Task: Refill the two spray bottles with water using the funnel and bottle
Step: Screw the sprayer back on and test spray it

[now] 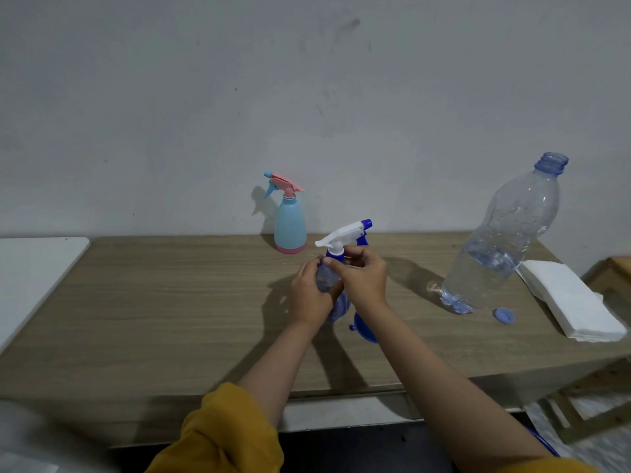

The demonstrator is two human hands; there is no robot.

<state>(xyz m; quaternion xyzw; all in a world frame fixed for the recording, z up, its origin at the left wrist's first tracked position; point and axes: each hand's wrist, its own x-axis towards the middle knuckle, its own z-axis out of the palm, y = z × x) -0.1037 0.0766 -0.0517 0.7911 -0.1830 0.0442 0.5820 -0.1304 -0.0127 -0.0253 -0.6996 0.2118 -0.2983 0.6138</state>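
Head view: the long wood-grain table (170, 302) runs along the grey wall and carries every item. The large clear plastic water bottle (498, 244), uncapped and partly filled, stands at the right, well apart from my hands, with its round blue cap (504, 315) beside its base and a stack of white napkins (573, 302) further right. The pale-blue spray bottle with pink trigger head (290, 220) stands upright at the back near the wall, nozzle pointing left. My left hand (309, 295) wraps the body of the clear blue spray bottle with white-and-blue trigger head (336, 268), long axis upright, nozzle pointing right. My right hand (362, 278), the nearer to the collar, pinches that collar with curled fingers; I judge a twist about the upright axis comes next. The blue plastic funnel (363, 331) lies just behind my right wrist, partly hidden.
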